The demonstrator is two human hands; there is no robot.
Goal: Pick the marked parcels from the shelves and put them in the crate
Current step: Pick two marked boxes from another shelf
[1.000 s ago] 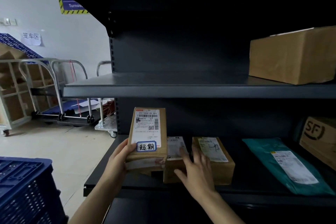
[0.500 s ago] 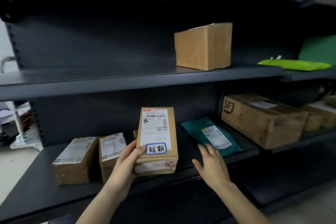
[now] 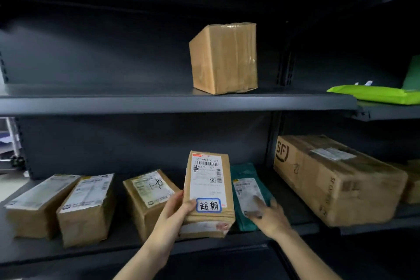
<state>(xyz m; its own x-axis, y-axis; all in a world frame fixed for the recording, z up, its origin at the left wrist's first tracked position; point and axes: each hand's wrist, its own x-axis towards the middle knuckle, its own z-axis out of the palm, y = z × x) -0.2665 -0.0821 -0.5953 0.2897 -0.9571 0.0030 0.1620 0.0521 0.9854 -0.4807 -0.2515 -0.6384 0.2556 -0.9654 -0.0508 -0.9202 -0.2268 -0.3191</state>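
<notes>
Since half a second ago the right hand (image 3: 270,218) has slid from the shelf's front edge onto the teal mailer (image 3: 244,175). Its straight, motion-blurred fingers now lie flat over the white label, the hand open. The left hand (image 3: 175,213) grips the marked parcel (image 3: 208,188) by its lower left edge, thumb on the front just beside the blue-framed sticker (image 3: 208,205), other fingers hidden behind. The parcel stands upright at that hand's 1 o'clock, in front of the lower shelf (image 3: 91,250), with the right hand at its 4 o'clock. Three small brown boxes (image 3: 88,207) lie on this shelf at the parcel's 9 o'clock, the nearest just behind the left hand. A large SF carton (image 3: 336,177) sits at 3 o'clock. Farther up, on the upper shelf (image 3: 159,103), a taped carton (image 3: 223,58) stands at 12 o'clock and a lime-green mailer (image 3: 377,94) at 2 o'clock.
</notes>
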